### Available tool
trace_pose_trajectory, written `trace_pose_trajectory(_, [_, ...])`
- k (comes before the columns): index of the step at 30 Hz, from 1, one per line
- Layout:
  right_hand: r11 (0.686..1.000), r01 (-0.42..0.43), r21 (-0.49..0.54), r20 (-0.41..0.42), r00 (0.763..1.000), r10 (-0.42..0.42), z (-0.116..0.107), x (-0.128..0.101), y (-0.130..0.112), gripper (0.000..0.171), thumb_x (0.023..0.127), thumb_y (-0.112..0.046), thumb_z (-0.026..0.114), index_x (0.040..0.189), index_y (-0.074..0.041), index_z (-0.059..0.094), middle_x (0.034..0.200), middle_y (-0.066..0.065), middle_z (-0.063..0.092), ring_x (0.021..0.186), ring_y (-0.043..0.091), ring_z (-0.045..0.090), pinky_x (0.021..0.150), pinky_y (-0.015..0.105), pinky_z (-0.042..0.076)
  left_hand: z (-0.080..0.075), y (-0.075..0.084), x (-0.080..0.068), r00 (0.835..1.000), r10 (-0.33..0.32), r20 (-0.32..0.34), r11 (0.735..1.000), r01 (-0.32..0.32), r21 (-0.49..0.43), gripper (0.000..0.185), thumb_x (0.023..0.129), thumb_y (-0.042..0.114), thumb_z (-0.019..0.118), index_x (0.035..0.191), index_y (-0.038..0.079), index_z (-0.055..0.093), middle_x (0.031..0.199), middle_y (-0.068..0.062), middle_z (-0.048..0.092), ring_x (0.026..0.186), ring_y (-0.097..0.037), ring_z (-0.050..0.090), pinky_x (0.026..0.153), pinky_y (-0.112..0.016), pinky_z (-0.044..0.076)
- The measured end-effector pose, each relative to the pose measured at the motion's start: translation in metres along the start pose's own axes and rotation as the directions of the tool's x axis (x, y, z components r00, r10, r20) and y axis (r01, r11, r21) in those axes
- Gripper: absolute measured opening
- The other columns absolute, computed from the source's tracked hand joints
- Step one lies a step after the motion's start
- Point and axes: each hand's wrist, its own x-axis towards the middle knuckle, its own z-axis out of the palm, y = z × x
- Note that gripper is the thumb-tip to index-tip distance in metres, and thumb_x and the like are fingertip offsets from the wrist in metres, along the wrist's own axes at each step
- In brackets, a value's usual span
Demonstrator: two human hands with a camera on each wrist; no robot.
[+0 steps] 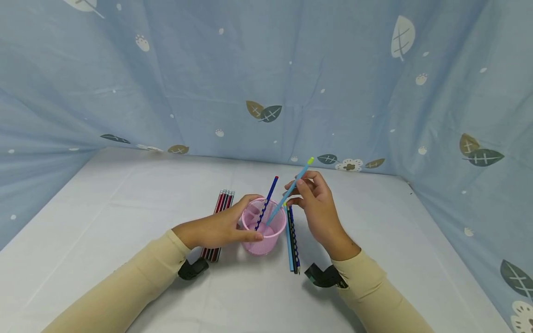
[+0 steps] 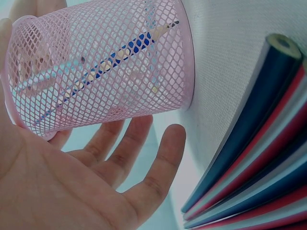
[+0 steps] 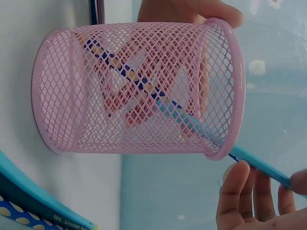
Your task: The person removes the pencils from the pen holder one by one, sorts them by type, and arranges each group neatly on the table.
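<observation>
My left hand [image 1: 225, 230] holds a pink mesh pencil cup [image 1: 261, 247], its thumb along the near rim and its fingers around the far side. Inside leans a dark blue pencil [image 1: 272, 187] with a red end and a row of pale spots; its sharpened tip shows low through the mesh in the left wrist view. Between thumb and fingers, my right hand [image 1: 319, 210] pinches a light blue pencil [image 1: 292, 187] with a yellow-green end. That pencil slants down through the cup's mouth, its lower part behind the mesh [image 3: 177, 112] in the right wrist view.
Left of the cup, partly behind the left hand, lies a bundle of red and black striped pencils [image 1: 217, 208]. Close on its right lie a light blue pencil [image 1: 289, 252], a black one and a spotted blue one. A blue patterned curtain [image 1: 200, 83] hangs behind the white table [image 1: 166, 185].
</observation>
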Motion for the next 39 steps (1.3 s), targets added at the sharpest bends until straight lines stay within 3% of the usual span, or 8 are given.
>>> trace_pose_trajectory(6, [0.998,0.036,0.060,0.005,0.999,-0.036,-0.002,0.000,-0.001,0.008,0.110,-0.022,0.037,0.116,-0.021,0.043,0.101,0.005,0.066,0.093,0.019,0.068,0.081,0.033,0.059,0.000,0.000,0.000,1.000,-0.002,-0.005,1.000,0.002,0.002,0.089,0.090,0.048,0.072,0.156,0.031,0.014,0.147,-0.005,0.042,0.120,-0.021,0.057,0.103,-0.045,0.048])
trace_pose_trajectory(18, [0.992,0.048,0.115,-0.029,0.999,-0.045,-0.008,0.000,-0.008,0.010,0.111,-0.022,0.034,0.118,-0.021,0.041,0.095,0.001,0.069,0.088,0.020,0.069,0.078,0.031,0.059,0.000,0.000,0.000,1.000,-0.007,-0.001,1.000,0.007,0.009,0.091,0.089,0.051,0.071,0.156,0.031,0.013,0.147,-0.005,0.042,0.119,-0.021,0.058,0.102,-0.044,0.049])
trace_pose_trajectory(29, [0.998,0.009,0.064,-0.037,0.999,-0.007,-0.013,0.002,-0.011,0.011,0.108,-0.020,0.044,0.119,-0.017,0.046,0.088,0.004,0.068,0.077,0.017,0.069,0.066,0.029,0.060,0.000,-0.001,0.000,1.000,-0.001,-0.008,1.000,0.001,0.013,0.093,0.088,0.052,0.072,0.156,0.030,0.014,0.144,-0.003,0.044,0.121,-0.022,0.057,0.102,-0.045,0.049])
trace_pose_trajectory(39, [0.998,-0.060,-0.003,-0.052,0.997,0.060,-0.019,0.005,-0.014,0.026,0.107,-0.018,0.047,0.133,-0.015,0.043,0.087,0.004,0.067,0.071,0.016,0.068,0.060,0.028,0.059,0.000,-0.001,0.000,1.000,-0.013,-0.014,1.000,0.013,0.026,0.093,0.087,0.055,0.072,0.156,0.034,0.014,0.144,0.000,0.043,0.126,-0.021,0.052,0.104,-0.047,0.047])
